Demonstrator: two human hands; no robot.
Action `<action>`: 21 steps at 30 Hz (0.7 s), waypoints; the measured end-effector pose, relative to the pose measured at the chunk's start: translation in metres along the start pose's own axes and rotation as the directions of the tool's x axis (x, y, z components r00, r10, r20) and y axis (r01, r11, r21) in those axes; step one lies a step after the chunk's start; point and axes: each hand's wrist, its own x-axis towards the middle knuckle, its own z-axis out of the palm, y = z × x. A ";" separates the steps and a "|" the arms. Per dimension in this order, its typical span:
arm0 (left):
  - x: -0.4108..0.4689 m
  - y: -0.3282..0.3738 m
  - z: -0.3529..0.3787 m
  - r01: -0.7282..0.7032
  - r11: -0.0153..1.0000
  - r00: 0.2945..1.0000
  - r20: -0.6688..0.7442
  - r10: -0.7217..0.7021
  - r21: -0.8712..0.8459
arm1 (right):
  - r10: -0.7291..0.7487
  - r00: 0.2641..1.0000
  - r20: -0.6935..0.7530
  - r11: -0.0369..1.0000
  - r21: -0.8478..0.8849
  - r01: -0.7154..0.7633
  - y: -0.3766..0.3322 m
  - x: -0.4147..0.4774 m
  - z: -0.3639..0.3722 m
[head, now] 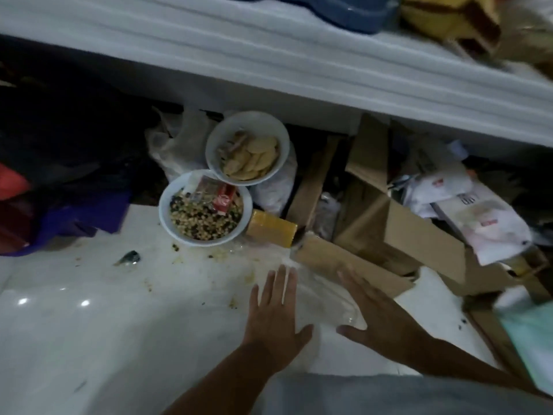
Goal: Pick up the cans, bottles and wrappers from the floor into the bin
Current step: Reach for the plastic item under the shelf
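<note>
Both my hands hover flat over the white floor near the middle of the view, fingers straight and spread. My left hand and my right hand flank a clear plastic wrapper or container lying on the floor between them; neither hand grips it. A small dark crumpled wrapper lies to the left on the floor. A yellow packet sits beside the lower bowl. Crumbs and spilled bits are scattered across the floor. No bin is recognisable.
Two white bowls of food, one with beans and sachets and one with pale slices, stand against a bed edge. Torn cardboard boxes with white bags crowd the right. Dark clothes lie left.
</note>
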 end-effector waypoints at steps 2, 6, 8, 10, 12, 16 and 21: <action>0.013 0.006 -0.001 -0.028 0.999 0.998 0.051 0.026 0.035 | 0.052 0.999 -0.002 0.997 0.053 -0.052 0.007 -0.005 0.003; 0.044 0.010 -0.006 -0.133 0.976 0.981 0.161 0.105 0.171 | 0.196 0.980 0.039 0.962 0.185 -0.200 0.014 -0.022 0.027; 0.057 0.008 -0.005 -0.202 0.946 0.965 0.214 0.149 0.252 | 0.234 0.968 0.094 0.951 0.183 -0.248 0.015 -0.024 0.040; 0.069 0.004 0.002 -0.284 0.894 0.943 0.269 0.196 0.345 | 0.271 0.957 0.105 0.946 0.154 -0.285 0.015 -0.024 0.051; 0.080 0.000 0.009 -0.343 0.841 0.923 0.318 0.218 0.418 | 0.303 0.949 0.086 0.935 0.167 -0.314 0.013 -0.022 0.062; 0.082 -0.007 0.016 -0.363 0.822 0.928 0.248 0.278 0.438 | 0.288 0.955 0.065 0.937 0.184 -0.295 0.013 -0.018 0.075; 0.056 -0.030 0.000 -0.208 0.937 0.941 0.318 0.115 0.279 | 0.192 0.977 0.097 0.973 0.114 -0.202 0.004 0.004 0.062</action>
